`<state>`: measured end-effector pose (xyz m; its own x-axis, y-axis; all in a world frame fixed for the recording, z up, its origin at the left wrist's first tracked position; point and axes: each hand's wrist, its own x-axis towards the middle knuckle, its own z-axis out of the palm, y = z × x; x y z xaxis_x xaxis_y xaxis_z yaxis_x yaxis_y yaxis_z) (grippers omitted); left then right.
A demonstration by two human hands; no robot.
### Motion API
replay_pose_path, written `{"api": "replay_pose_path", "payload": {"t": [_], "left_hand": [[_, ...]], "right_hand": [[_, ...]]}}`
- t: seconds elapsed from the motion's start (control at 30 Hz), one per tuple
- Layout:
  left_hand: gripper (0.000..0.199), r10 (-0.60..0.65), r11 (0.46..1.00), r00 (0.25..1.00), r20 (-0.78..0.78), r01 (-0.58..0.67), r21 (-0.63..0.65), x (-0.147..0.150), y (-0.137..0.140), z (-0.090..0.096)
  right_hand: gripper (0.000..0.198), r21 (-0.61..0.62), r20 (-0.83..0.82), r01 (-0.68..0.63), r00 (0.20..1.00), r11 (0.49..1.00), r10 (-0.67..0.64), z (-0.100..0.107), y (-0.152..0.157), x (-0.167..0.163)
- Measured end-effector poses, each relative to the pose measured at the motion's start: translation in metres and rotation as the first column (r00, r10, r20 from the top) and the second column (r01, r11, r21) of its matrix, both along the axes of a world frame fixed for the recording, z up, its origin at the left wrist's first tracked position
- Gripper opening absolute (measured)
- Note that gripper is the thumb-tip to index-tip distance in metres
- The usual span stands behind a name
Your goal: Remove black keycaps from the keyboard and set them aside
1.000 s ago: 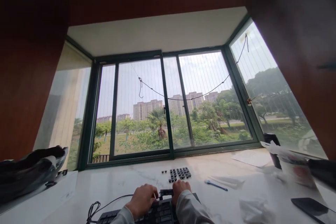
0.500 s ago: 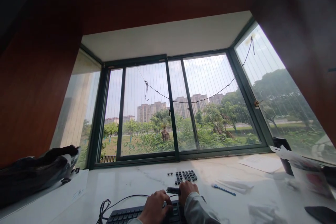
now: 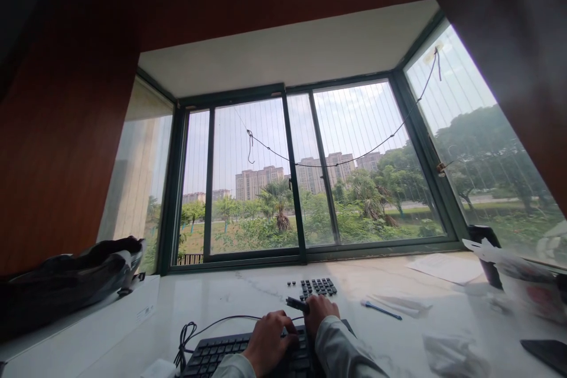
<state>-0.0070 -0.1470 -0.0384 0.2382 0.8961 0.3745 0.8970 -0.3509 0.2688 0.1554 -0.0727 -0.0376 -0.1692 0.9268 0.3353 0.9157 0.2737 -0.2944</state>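
Note:
A black keyboard [image 3: 221,351] with a coiled cable [image 3: 186,336] lies at the near edge of a white marble table [image 3: 248,298]. My left hand [image 3: 268,342] rests on top of the keyboard's keys, fingers curled. My right hand [image 3: 321,310], just beyond it, grips a small dark tool [image 3: 296,304] that sticks out to the left. Past both hands, several loose black keycaps [image 3: 316,287] sit in neat rows on the table.
A dark bag [image 3: 66,283] lies on a white box at the left. A blue pen [image 3: 381,310], clear wrappers, papers [image 3: 443,266], a dark cup [image 3: 487,254] and a phone [image 3: 547,351] are at the right. A large window [image 3: 310,177] runs behind the table.
The view has swung left and slightly up, showing more of the keyboard. My left hand slid right over the keys. My right hand lifted the dark tool a little off the keyboard.

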Motion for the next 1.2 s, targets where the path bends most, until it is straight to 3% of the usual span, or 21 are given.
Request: {"api": "replay_pose_path", "payload": {"t": [0.13,0.3,0.6,0.93,1.1,1.2], "left_hand": [[0.022,0.003,1.000,1.000,-0.005,-0.003,-0.012,0.002,-0.003,0.003],[0.025,0.011,0.999,1.000,-0.029,-0.012,-0.038,0.003,-0.006,0.006],[0.022,-0.006,1.000,1.000,-0.008,0.006,-0.005,0.002,-0.007,0.001],[0.020,0.010,1.000,1.000,0.022,-0.010,0.007,0.003,-0.006,-0.001],[0.020,0.019,1.000,1.000,-0.003,-0.019,-0.003,0.003,-0.006,0.000],[0.018,0.008,1.000,1.000,0.006,-0.008,0.001,0.003,-0.007,0.002]], "right_hand": [[0.025,-0.038,-0.122,-0.004,0.993,0.999,0.000,0.009,-0.006,0.000],[0.034,-0.014,-0.274,-0.102,0.957,0.995,0.094,0.020,-0.014,-0.003],[0.033,0.111,-0.329,-0.239,0.907,0.965,0.262,0.012,-0.017,0.013],[0.020,0.038,-0.210,-0.100,0.972,0.994,0.105,-0.009,-0.028,0.022],[0.019,0.041,-0.207,-0.091,0.973,0.995,0.098,-0.008,-0.029,0.020],[0.021,0.069,-0.294,-0.130,0.945,0.989,0.145,-0.009,-0.024,0.021]]}}
